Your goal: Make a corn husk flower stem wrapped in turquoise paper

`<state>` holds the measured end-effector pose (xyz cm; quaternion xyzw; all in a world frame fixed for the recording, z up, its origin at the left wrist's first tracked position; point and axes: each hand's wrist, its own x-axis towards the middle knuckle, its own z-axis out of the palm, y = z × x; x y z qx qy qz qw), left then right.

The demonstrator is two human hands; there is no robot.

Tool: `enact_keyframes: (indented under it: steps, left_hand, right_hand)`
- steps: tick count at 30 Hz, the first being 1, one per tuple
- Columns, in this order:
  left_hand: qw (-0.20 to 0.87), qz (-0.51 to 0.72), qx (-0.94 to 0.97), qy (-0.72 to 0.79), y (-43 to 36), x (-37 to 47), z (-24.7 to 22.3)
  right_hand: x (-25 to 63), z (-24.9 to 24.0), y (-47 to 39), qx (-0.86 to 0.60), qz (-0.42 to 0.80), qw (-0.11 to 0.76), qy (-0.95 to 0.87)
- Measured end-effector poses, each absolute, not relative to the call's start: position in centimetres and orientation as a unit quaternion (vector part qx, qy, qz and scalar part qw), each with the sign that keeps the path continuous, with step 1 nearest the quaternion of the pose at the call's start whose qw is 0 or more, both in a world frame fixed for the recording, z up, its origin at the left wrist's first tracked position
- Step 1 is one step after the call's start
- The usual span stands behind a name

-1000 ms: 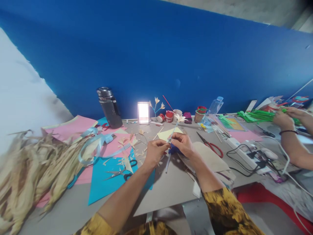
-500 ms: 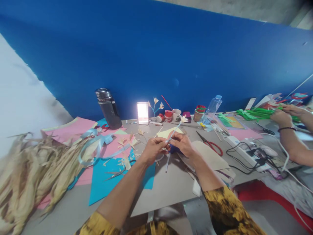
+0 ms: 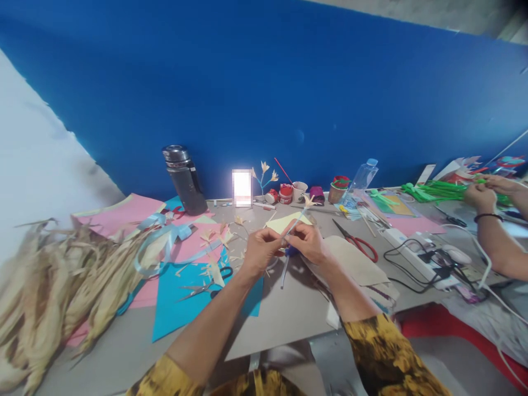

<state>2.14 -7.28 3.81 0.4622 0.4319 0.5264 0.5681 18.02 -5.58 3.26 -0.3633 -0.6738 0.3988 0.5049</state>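
Observation:
Both hands meet over the middle of the table, pinching a handmade flower [image 3: 307, 202] by its thin pale-blue stem [image 3: 285, 272]. My left hand [image 3: 262, 247] is closed on the stem from the left. From the other side my right hand [image 3: 306, 242] grips it with thumb and fingers. The pale, pointed petals tilt up to the right above the hands, and the stem's lower end hangs below them. Something dark blue [image 3: 292, 251] shows beneath the right fingers, mostly hidden. Scissors [image 3: 202, 287] lie on blue paper [image 3: 169, 308] left of my arm.
Dried corn husks [image 3: 45, 308] cover the left side. A black flask [image 3: 184, 181] and a finished flower spray [image 3: 264, 175] stand by the blue wall. Red-handled scissors [image 3: 358, 242] and a power strip [image 3: 412, 258] lie right. Another person's hands [image 3: 482, 195] work with green stems [image 3: 445, 191].
The view has shifted very slightly. Both hands keep their hold on the flower stem, and the flower head has moved a little to the left.

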Motion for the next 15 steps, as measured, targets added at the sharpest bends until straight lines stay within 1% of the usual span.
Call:
enact_keyframes:
  steps: [2, 6, 12, 15]
  left_hand:
    - [0.598, 0.501, 0.469, 0.414, -7.2, 1.9, 4.1]
    - [0.688, 0.413, 0.485, 0.347, -6.7, 0.8, 4.6]
    - [0.682, 0.425, 0.477, 0.357, -6.4, 0.6, 4.2]
    - [0.675, 0.436, 0.465, 0.373, -6.6, 1.0, 4.3]
  right_hand:
    - [18.1, 3.2, -5.6, -0.356, 0.416, 0.508, -0.665]
    - [18.5, 3.3, -5.6, -0.345, 0.474, 0.502, -0.636]
    - [18.9, 3.3, -5.6, -0.337, 0.488, 0.49, -0.639]
    - [19.0, 3.1, -5.3, -0.331, 0.524, 0.507, -0.599]
